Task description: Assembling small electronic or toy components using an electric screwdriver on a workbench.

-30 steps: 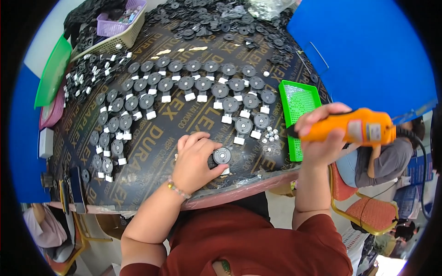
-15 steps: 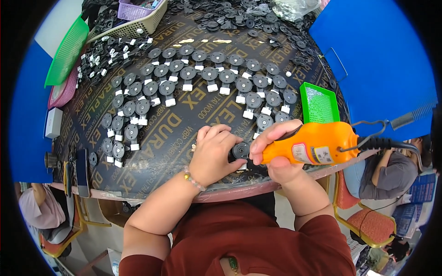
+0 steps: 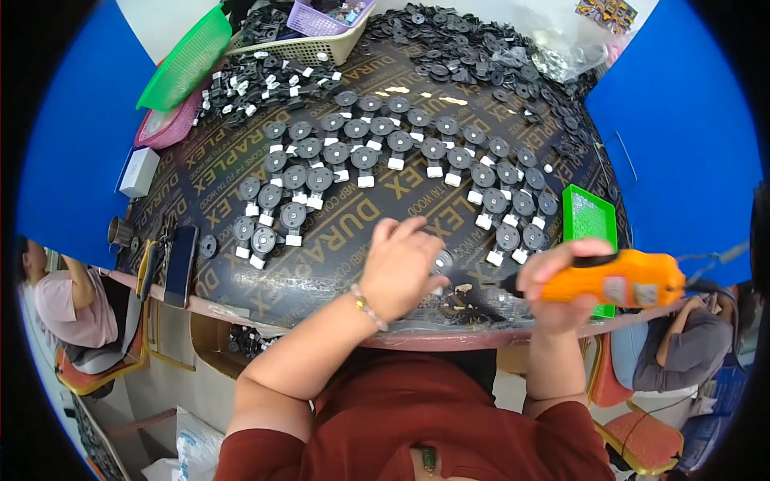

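Note:
My left hand bends over a black round disc part near the table's front edge. Thumb and fingers lie around the part, which they partly cover. In my right hand is an orange electric screwdriver, held level with its dark tip pointing left. A gap separates that tip from the disc part. Beyond my hands, several similar black disc parts with white blocks at their ends stand in curved rows.
A green tray sits right, behind the screwdriver. Loose black parts pile at the back; more with white ends lie back left by a beige basket. A phone, pliers and a white box are left.
The screwdriver has drawn away to the right from the disc part under my left hand. My left hand remains at the part. The whole view has shifted, so the table appears farther right.

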Demonstrator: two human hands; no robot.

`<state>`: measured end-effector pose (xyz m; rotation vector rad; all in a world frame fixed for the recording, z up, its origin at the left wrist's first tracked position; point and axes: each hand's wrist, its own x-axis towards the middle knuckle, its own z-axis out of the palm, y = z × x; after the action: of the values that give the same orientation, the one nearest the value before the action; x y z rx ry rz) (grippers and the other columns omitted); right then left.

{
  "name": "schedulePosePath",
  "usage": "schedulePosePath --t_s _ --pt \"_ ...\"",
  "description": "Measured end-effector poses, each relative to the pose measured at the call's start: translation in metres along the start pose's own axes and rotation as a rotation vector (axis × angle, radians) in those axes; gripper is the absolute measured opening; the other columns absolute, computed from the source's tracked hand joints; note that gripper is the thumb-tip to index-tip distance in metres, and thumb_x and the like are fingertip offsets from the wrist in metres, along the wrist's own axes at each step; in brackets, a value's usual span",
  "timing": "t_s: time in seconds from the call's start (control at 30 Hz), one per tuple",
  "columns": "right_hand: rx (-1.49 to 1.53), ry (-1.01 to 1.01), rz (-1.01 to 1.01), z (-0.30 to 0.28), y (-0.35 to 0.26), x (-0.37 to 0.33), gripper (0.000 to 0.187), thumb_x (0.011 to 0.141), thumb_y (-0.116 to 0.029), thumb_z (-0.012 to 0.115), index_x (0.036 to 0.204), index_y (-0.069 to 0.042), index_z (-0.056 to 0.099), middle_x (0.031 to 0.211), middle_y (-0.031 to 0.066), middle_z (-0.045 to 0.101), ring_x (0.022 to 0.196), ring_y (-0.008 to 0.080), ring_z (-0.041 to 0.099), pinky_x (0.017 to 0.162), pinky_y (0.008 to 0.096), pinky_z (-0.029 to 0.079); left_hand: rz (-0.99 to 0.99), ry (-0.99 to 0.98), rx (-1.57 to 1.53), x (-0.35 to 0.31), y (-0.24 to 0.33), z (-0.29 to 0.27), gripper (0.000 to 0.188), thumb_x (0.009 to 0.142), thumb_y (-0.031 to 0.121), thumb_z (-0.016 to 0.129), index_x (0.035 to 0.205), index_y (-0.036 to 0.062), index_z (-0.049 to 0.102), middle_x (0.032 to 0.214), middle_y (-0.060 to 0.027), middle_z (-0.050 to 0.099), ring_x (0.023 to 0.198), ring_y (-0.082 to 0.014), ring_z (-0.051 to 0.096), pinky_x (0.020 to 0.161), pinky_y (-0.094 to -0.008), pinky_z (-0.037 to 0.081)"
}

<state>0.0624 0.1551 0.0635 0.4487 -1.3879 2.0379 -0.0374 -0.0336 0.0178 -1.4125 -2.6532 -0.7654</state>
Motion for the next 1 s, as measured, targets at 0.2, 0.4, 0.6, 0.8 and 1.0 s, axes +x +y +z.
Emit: schedulePosePath --t_s 0.2,0.4,0.6,0.8,1.0 --pt "-0.26 0.132 -0.092 -0.029 -0.026 -0.004 0.057 0.083 -0.049 0.066 0.111 -0.006 0.041 0.076 0.0125 0.059 0.053 0.0169 0.055 0.05 0.0307 0.048 -0.157 0.269 0.265 0.01 -0.084 -0.067 0.038 0.063 0.017 0.08 0.095 0.0102 0.06 0.111 -0.0056 0.062 0.114 -0.0268 0.051 0.094 -0.043 0.035" --pt "-0.293 0.203 -0.082 -0.034 -0.026 -0.005 0.057 0.082 -0.047 0.068 0.11 -0.005 0.042 0.076 0.013 0.059 0.053 0.0181 0.055 0.05 0.0312 0.048 -0.189 -0.001 0.285 0.012 -0.141 -0.085 0.031 0.064 0.011 0.078 0.091 0.0125 0.062 0.099 -0.0046 0.064 0.112 -0.0259 0.05 0.096 -0.0401 0.033" --pt "-0.399 0.189 -0.166 -0.052 -0.044 0.0 0.053 0.083 -0.04 0.069 0.114 -0.004 0.044 0.078 0.0138 0.06 0.056 0.018 0.055 0.053 0.0315 0.048 -0.112 0.025 0.208 0.014 -0.109 -0.095 0.029 0.061 0.013 0.079 0.086 0.0097 0.063 0.086 -0.0046 0.065 0.103 -0.028 0.054 0.091 -0.0408 0.035" --pt "-0.601 0.392 -0.244 -0.123 -0.059 0.027 0.028 0.089 -0.013 0.063 0.108 0.001 0.049 0.076 0.008 0.059 0.057 0.0134 0.055 0.054 0.0252 0.046 0.091 0.045 0.029 0.02 -0.001 -0.064 0.043 0.062 0.017 0.08 0.101 0.011 0.062 0.093 -0.006 0.061 0.101 -0.0267 0.054 0.09 -0.0436 0.035" --pt "-0.698 0.438 -0.12 -0.168 -0.036 0.05 0.028 0.087 -0.016 0.066 0.105 -0.002 0.049 0.078 0.0066 0.06 0.06 0.0113 0.058 0.057 0.0236 0.047 0.218 0.025 -0.105 0.023 0.045 0.001 0.043 0.062 0.019 0.079 0.1 0.0092 0.063 0.095 -0.0029 0.063 0.102 -0.023 0.054 0.09 -0.0408 0.035"
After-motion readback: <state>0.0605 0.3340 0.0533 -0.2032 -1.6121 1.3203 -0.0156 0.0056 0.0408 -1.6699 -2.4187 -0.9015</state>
